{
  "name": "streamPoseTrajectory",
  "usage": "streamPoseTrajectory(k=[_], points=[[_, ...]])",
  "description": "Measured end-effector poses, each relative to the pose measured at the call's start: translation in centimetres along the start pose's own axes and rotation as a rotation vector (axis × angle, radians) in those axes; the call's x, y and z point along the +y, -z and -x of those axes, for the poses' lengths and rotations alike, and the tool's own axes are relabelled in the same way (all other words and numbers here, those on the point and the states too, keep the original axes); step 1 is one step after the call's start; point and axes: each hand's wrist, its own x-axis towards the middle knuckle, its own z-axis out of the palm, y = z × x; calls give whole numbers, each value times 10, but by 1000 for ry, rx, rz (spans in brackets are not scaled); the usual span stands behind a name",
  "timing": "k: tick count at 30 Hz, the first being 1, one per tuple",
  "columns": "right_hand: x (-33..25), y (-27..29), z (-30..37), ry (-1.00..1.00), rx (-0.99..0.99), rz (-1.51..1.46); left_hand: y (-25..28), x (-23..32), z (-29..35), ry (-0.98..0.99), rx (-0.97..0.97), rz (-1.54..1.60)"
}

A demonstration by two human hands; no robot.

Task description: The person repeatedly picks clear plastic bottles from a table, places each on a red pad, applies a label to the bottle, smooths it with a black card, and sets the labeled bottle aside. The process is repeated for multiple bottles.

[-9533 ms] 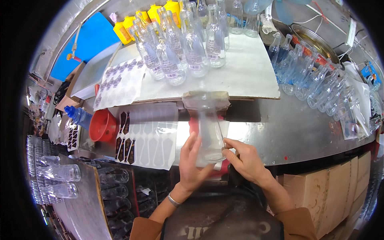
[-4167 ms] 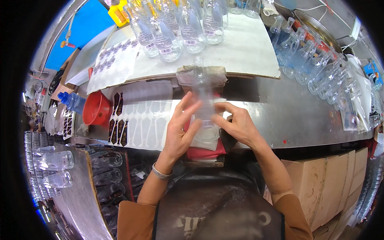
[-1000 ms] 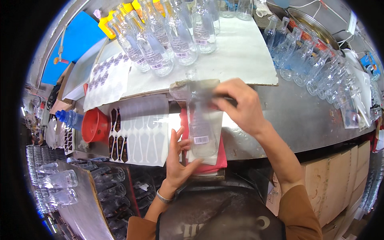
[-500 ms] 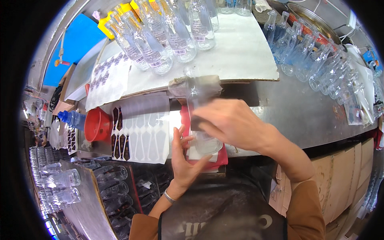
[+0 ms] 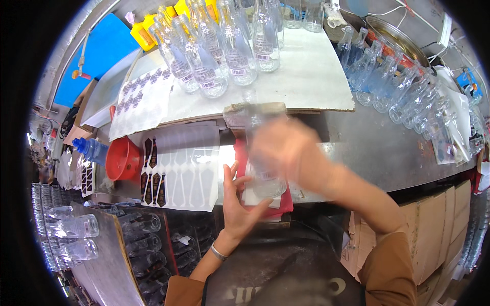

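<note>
A clear glass bottle [image 5: 270, 189] lies in front of me, its base toward me. Its neck rests on a cloth-wrapped support [image 5: 237, 116], and red cloth [image 5: 287, 201] and a pale pad [image 5: 250, 198] lie under its base. Beside the base is my left hand [image 5: 239, 211], fingers stretched and thumb apart, open. Over the middle of the bottle is my right hand [image 5: 288, 150], smeared by motion. Its fingers, and anything in them, cannot be made out. A sheet of dark bottle-shaped labels [image 5: 154, 189], partly peeled, lies left of my left hand.
Several upright labelled bottles [image 5: 212, 76] stand on the white board [image 5: 311, 76]. More clear bottles [image 5: 403, 84] lean in a row at right. A red bucket [image 5: 124, 159] and blue-capped bottle [image 5: 92, 149] are at left. Cardboard boxes [image 5: 434, 224] stand below the metal table [image 5: 377, 137].
My right hand has shifted slightly right along the bottle and blurred more; the dark thing under its fingers earlier no longer shows clearly. My left hand stays beside the base. The whole view has shifted slightly.
</note>
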Motion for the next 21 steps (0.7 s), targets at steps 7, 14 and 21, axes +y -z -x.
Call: streamPoseTrajectory(k=[7,14,21], points=[[30,13,0,-244,-2,-93,10,-2,-1,-24,-94,-116],[10,17,39,-233,-66,-449,31,-3,-12,-9,-185,57],[-30,19,98,-217,-25,-612,17,9,-58,343,-58,470]])
